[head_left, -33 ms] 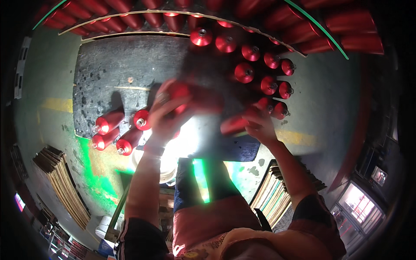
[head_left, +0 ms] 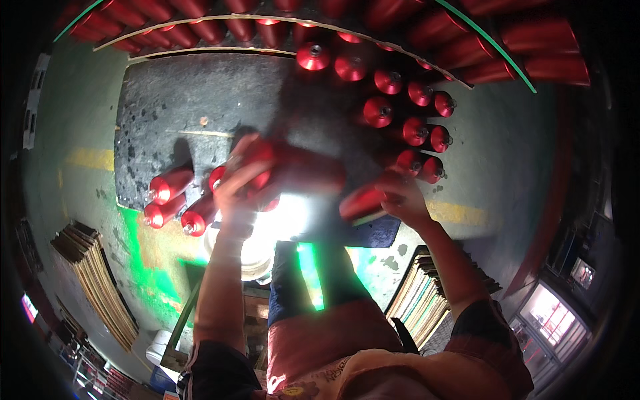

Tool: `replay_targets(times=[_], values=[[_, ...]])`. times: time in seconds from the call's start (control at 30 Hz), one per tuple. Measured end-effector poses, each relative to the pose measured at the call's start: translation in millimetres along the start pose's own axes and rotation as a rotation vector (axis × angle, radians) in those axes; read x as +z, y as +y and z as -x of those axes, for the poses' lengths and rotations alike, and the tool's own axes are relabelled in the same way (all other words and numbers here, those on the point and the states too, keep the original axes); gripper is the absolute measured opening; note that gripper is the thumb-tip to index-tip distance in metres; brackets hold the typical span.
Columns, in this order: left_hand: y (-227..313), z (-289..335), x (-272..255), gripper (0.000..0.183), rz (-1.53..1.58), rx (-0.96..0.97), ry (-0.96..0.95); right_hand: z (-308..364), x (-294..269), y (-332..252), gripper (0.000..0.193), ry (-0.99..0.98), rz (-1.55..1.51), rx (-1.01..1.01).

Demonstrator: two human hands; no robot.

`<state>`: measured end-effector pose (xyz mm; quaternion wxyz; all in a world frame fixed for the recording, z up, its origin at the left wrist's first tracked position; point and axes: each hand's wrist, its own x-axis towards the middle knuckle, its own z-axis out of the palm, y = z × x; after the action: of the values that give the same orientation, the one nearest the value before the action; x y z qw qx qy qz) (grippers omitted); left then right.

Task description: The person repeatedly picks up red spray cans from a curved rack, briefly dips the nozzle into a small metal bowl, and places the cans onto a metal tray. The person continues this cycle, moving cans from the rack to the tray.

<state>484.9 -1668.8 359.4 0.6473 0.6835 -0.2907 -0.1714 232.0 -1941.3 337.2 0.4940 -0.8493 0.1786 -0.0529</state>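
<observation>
My left hand (head_left: 235,190) is closed around a red metal bottle (head_left: 310,172), which lies across the middle of the view and is smeared by motion. In my right hand (head_left: 405,199) is a red piece (head_left: 360,203) with a pale greenish lower edge; blur keeps me from telling its kind. Close to my left hand stand several red bottles (head_left: 169,185) with tapered shoulders and small metallic necks. Beyond my right hand a group of similar bottles (head_left: 378,111) stands on the dark board (head_left: 180,93).
Rows of red bottles (head_left: 240,28) fill the far side behind a thin pale strip (head_left: 193,20). Stacked flat sheets lean at lower left (head_left: 97,280) and lower right (head_left: 420,300). A white round container (head_left: 257,267) sits below my left hand, beside a strong glare.
My left hand has shifted slightly left and down with the bottle. My right hand and the red piece have barely moved.
</observation>
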Motion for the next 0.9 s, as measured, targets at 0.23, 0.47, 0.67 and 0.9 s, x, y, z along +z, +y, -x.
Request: replay_targets(times=[0.23,0.47,0.67,0.9], values=[[7,193,-120,0.057,1.022,-0.63,0.161,49,95,-32,0.045,-0.789,-0.842,0.547],[-21,356,-154,0.024,0.293,-0.845,0.098,104,296,-50,0.039,-1.127,-1.334,0.909],[-90,447,-179,0.046,1.666,-0.776,0.37,125,387,-68,0.041,-1.231,-1.263,0.931],[-117,497,-195,0.054,2.062,-0.425,0.25,151,448,-101,0.036,-1.148,-1.533,1.084]])
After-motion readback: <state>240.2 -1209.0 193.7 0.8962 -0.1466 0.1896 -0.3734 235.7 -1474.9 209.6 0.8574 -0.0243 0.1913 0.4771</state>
